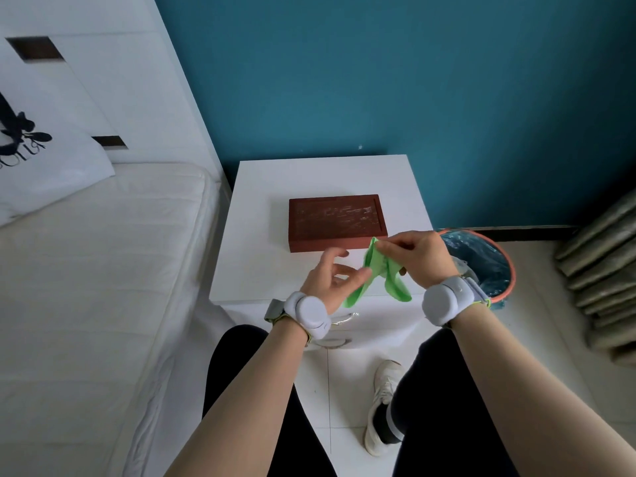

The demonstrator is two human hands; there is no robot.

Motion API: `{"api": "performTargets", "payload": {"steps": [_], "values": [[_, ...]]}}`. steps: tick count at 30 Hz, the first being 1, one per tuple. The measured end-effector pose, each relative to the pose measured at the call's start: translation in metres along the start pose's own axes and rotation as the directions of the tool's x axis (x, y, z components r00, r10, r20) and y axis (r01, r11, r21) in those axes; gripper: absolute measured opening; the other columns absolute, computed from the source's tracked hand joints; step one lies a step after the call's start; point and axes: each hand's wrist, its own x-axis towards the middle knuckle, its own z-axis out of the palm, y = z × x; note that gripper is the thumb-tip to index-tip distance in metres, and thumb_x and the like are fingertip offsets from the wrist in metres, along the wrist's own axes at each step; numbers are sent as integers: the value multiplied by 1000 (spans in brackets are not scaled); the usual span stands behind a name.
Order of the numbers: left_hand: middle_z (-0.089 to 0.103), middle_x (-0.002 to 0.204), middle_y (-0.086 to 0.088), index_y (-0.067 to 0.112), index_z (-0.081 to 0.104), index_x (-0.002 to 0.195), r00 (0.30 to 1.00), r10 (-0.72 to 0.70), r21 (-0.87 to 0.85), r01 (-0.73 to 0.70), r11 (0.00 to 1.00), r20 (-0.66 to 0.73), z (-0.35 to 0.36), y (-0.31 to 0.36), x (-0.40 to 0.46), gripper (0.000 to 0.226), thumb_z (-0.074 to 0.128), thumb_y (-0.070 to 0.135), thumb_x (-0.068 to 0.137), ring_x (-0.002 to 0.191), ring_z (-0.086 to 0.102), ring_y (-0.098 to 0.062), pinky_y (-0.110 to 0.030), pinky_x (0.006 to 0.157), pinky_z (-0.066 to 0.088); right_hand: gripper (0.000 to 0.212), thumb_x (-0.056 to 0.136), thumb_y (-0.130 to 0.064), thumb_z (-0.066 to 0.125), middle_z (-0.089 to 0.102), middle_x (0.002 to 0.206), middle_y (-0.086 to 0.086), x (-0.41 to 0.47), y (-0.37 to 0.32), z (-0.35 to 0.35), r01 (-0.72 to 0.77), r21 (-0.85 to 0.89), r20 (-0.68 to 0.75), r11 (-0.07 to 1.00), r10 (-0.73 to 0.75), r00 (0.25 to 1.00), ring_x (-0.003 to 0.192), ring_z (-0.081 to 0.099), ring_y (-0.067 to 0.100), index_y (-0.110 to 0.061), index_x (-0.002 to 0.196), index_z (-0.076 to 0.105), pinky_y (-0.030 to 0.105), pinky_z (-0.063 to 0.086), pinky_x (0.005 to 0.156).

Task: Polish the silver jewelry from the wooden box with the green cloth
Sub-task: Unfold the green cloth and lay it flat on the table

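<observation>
**Cloth being readied, box not yet opened**

Two bare forearms are reaching out over dark-trousered knees, each wrist wearing a pale round band. The right hand (418, 258) is pinching the top edge of the green cloth (378, 277) between thumb and fingertips and holding it up so it is hanging in loose folds above the front edge of the white bedside table (261, 215). The left hand (332, 278) is sitting just beside the cloth's lower part, its fingers loosely curled and apart; whether they are actually gripping the fabric I cannot tell. It looks as though the person is shaking the cloth out to find a usable face. The wooden box (335, 218) is lying flat and closed further back on the table, so no silver jewelry is showing. A lined waste bin (481, 259) is standing to the right.
</observation>
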Motion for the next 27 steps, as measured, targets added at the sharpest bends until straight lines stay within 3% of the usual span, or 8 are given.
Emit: {"api": "performTargets", "payload": {"steps": [3,5,7,14,17,20,25,27], "values": [[65,92,5,33,44,99,999,7,71,-11,997,54,2,-2,-3,33,67,39,76,58,68,-10,-18,55,48,7,84,-21,69,71,78,15,-3,-3,5,-3,-30,30,1000,4,1000,55,56,16,-17,82,74,21,45,57],[64,83,3,29,51,89,1000,29,123,-29,992,2,-3,-5,-2,20,68,28,80,45,59,-4,-15,46,42,11,86,-16,66,72,88,16,-4,-3,6,17,-51,82,999,-13,997,66,56,24,-24,89,72,21,46,63],[60,72,6,25,56,83,998,27,126,-21,992,-49,-10,-7,-3,17,72,23,77,43,50,0,-12,45,38,19,88,-12,63,72,94,16,-5,-1,3,17,-55,115,998,-11,993,72,57,26,-27,95,70,29,49,69],[64,65,19,23,68,72,996,94,31,-94,995,13,-28,5,-9,8,72,19,78,55,54,12,-3,54,38,21,85,-9,65,68,79,0,-7,-2,-1,52,-38,74,998,-49,996,68,57,7,-30,88,68,5,41,60],[62,61,12,18,68,69,998,55,14,-56,998,27,-27,5,-10,12,69,20,81,55,53,3,-11,55,43,13,85,-8,65,68,81,6,-8,-6,-1,68,-41,91,997,-64,994,71,55,11,-20,87,72,10,41,63],[53,63,-1,6,67,74,999,43,91,-42,995,-9,-26,2,-10,15,65,18,82,57,43,-11,-18,52,38,12,86,-8,64,68,82,4,-9,-10,-4,90,-52,138,995,-82,987,73,56,10,-17,84,71,9,42,66],[61,65,10,8,69,77,997,56,183,-46,982,-47,-37,-1,-5,8,68,14,80,54,51,6,-6,52,38,13,84,-10,67,67,76,-10,-7,-11,-14,94,-34,113,995,-90,989,63,56,-12,-21,88,73,2,40,62],[62,62,7,2,70,75,996,64,215,-50,975,-59,-45,-1,-2,15,68,15,81,51,51,6,-8,51,38,11,81,-13,71,68,77,-8,-5,-8,-18,68,-75,101,995,-61,993,64,57,-8,-23,87,73,5,41,62]]}}
